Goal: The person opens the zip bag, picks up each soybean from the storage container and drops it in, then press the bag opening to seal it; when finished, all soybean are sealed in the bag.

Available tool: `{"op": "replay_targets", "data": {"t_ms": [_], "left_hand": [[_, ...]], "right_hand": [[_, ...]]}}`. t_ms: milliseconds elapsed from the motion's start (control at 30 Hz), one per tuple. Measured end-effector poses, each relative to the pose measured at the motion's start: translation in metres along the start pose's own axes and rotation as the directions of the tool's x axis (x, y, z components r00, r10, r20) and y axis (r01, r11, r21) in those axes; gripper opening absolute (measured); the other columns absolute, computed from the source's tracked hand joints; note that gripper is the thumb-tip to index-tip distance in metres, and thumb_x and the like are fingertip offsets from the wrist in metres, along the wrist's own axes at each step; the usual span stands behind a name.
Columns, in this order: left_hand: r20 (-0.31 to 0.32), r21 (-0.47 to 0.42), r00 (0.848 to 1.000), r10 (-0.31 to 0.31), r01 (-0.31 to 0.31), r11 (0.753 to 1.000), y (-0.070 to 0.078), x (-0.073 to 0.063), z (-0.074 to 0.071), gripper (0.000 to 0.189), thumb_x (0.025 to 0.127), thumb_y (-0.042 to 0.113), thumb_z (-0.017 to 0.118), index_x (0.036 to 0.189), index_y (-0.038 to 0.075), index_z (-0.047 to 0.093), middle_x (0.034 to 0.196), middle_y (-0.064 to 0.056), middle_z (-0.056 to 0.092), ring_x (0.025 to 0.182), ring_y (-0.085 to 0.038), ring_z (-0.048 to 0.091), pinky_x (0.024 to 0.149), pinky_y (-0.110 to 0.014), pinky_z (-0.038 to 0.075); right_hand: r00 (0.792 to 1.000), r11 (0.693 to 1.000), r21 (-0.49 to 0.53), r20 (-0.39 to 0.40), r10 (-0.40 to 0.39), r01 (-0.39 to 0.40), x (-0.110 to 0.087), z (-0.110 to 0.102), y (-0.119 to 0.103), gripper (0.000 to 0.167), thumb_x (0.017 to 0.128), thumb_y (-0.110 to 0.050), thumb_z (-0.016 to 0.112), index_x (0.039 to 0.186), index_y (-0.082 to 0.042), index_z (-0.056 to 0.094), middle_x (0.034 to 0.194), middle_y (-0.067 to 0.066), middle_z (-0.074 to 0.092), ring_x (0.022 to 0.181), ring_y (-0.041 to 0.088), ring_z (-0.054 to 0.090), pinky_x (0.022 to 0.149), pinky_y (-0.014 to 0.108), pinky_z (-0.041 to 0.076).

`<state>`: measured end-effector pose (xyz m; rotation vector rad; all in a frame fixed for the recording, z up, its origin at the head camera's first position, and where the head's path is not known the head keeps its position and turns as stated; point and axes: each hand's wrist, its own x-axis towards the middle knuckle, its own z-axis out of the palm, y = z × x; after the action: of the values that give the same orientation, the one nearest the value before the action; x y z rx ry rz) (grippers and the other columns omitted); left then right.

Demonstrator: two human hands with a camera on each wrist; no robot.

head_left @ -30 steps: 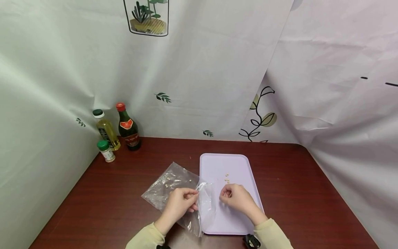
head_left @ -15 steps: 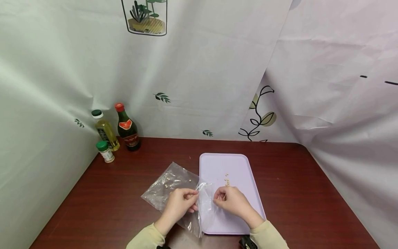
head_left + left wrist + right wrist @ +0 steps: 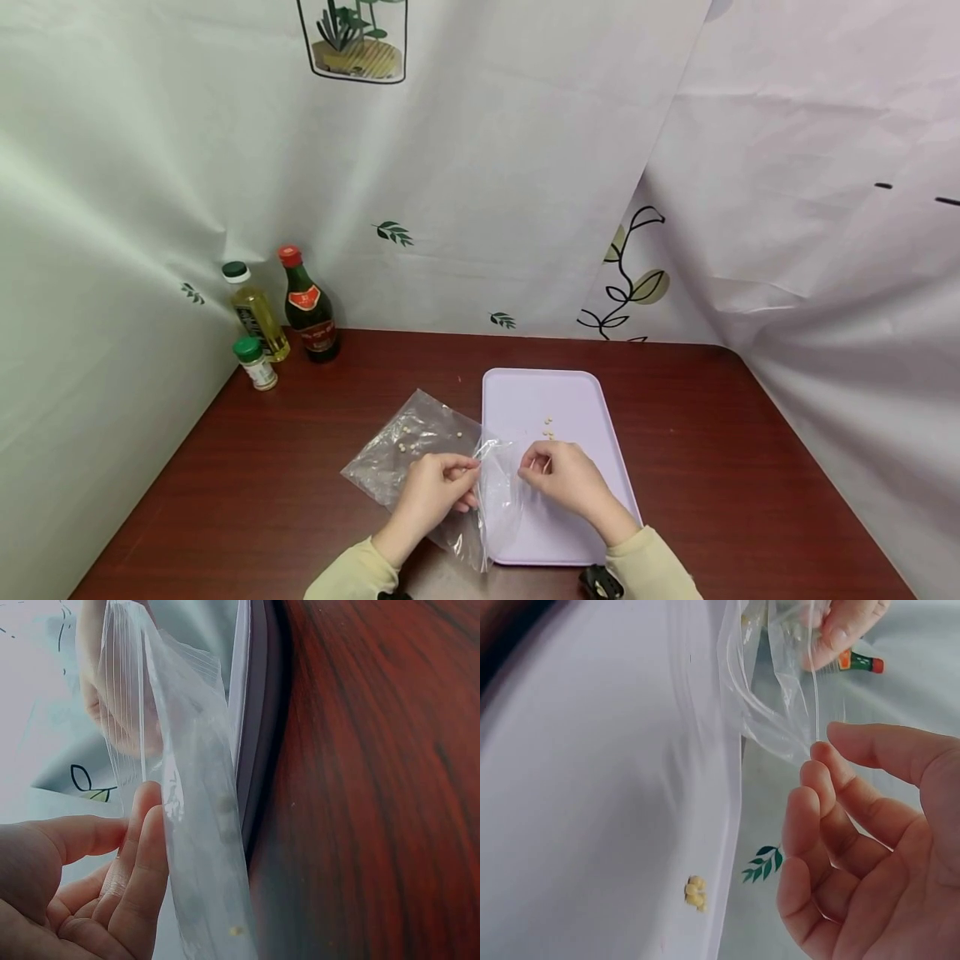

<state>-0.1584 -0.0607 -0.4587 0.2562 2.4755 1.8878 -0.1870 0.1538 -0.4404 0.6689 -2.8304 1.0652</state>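
Observation:
A clear plastic zip bag [image 3: 397,433] lies between my hands, its opening overlapping the left side of a lilac tray [image 3: 525,387]. My left hand [image 3: 438,483] pinches the lip of the opening between thumb and forefinger. In the right wrist view, the bag's straight zip strip [image 3: 814,690] runs to the fingertips of my right hand [image 3: 870,832], where thumb and forefinger pinch its edge. Several small pale-yellow, bean-like pieces [image 3: 696,893] sit on the tray. A few more show through the bag, one yellow piece [image 3: 237,931] low in the left wrist view.
At the back left of the dark red wooden table [image 3: 750,467] stand a yellow oil bottle [image 3: 258,321], a dark bottle with a red cap [image 3: 311,312] and a green-lidded jar [image 3: 256,364]. White printed cloth [image 3: 480,167] hangs behind and at the sides.
My right hand has moved left from over the tray to the bag's edge, then shifted slightly away from me. My left hand and the tray stay in place.

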Motion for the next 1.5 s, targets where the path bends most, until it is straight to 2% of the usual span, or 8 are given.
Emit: {"op": "replay_targets", "data": {"t_ms": [233, 433, 667, 867, 1033, 1267, 1500], "left_hand": [[-0.002, 0.016, 1.000, -0.004, 0.004, 1.000, -0.002, 0.001, 0.000, 0.021, 0.086, 0.007, 0.066, 0.099, -0.010, 0.068, 0.060, -0.011, 0.068, 0.046, -0.011, 0.063, 0.043, -0.023, 0.055], [-0.001, 0.018, 1.000, -0.002, 0.002, 1.000, -0.002, 0.001, 0.000, 0.021, 0.086, 0.006, 0.066, 0.099, -0.010, 0.068, 0.060, -0.011, 0.067, 0.047, -0.013, 0.064, 0.043, -0.023, 0.055], [-0.001, 0.024, 1.000, -0.003, 0.003, 1.000, -0.003, 0.002, 0.000, 0.020, 0.085, 0.006, 0.067, 0.098, -0.010, 0.068, 0.060, -0.011, 0.067, 0.047, -0.014, 0.064, 0.044, -0.023, 0.055], [-0.003, 0.009, 1.000, -0.001, 0.001, 1.000, -0.001, 0.000, 0.000, 0.021, 0.085, 0.006, 0.067, 0.098, -0.010, 0.068, 0.061, -0.012, 0.067, 0.047, -0.017, 0.065, 0.043, -0.023, 0.055], [-0.004, -0.001, 1.000, 0.002, -0.002, 1.000, 0.000, -0.001, 0.000, 0.021, 0.085, 0.006, 0.067, 0.098, -0.010, 0.068, 0.060, -0.013, 0.067, 0.048, -0.019, 0.065, 0.043, -0.023, 0.055], [-0.004, 0.020, 1.000, -0.005, 0.005, 1.000, 0.000, 0.001, 0.000, 0.020, 0.085, 0.005, 0.066, 0.098, -0.010, 0.068, 0.060, -0.011, 0.067, 0.047, -0.013, 0.064, 0.043, -0.023, 0.055], [-0.002, 0.024, 1.000, -0.007, 0.007, 1.000, -0.002, 0.001, 0.000, 0.020, 0.085, 0.005, 0.066, 0.098, -0.010, 0.068, 0.060, -0.011, 0.067, 0.047, -0.013, 0.064, 0.044, -0.023, 0.055]], "right_hand": [[0.997, 0.998, -0.012, -0.048, 0.054, -0.055, 0.004, -0.004, 0.006, 0.008, 0.076, -0.013, 0.071, 0.073, -0.017, 0.065, 0.061, -0.012, 0.052, 0.053, -0.002, 0.042, 0.047, 0.017, 0.038], [0.991, 0.992, -0.039, -0.071, 0.115, -0.118, 0.008, -0.004, 0.013, 0.009, 0.076, -0.013, 0.071, 0.073, -0.018, 0.066, 0.060, -0.012, 0.051, 0.053, 0.000, 0.043, 0.047, 0.018, 0.038], [0.985, 0.987, -0.056, -0.097, 0.142, -0.148, 0.013, -0.006, 0.019, 0.012, 0.076, -0.013, 0.072, 0.071, -0.020, 0.064, 0.059, -0.012, 0.050, 0.053, 0.003, 0.044, 0.047, 0.020, 0.037], [0.977, 0.977, -0.080, -0.101, 0.190, -0.199, 0.016, -0.009, 0.028, 0.012, 0.077, -0.014, 0.072, 0.071, -0.021, 0.064, 0.060, -0.011, 0.052, 0.053, 0.004, 0.045, 0.048, 0.023, 0.038], [0.974, 0.971, -0.114, -0.104, 0.199, -0.211, 0.017, -0.012, 0.036, 0.011, 0.078, -0.015, 0.073, 0.073, -0.020, 0.064, 0.060, -0.011, 0.052, 0.053, 0.005, 0.046, 0.050, 0.023, 0.039], [0.967, 0.959, -0.142, -0.095, 0.235, -0.247, 0.016, -0.016, 0.041, 0.010, 0.079, -0.014, 0.072, 0.074, -0.016, 0.064, 0.062, -0.008, 0.053, 0.055, 0.007, 0.045, 0.049, 0.024, 0.038], [0.958, 0.947, -0.151, -0.073, 0.276, -0.284, 0.016, -0.020, 0.052, 0.010, 0.077, -0.011, 0.072, 0.075, -0.013, 0.063, 0.063, -0.005, 0.054, 0.057, 0.009, 0.047, 0.050, 0.025, 0.040]]}}
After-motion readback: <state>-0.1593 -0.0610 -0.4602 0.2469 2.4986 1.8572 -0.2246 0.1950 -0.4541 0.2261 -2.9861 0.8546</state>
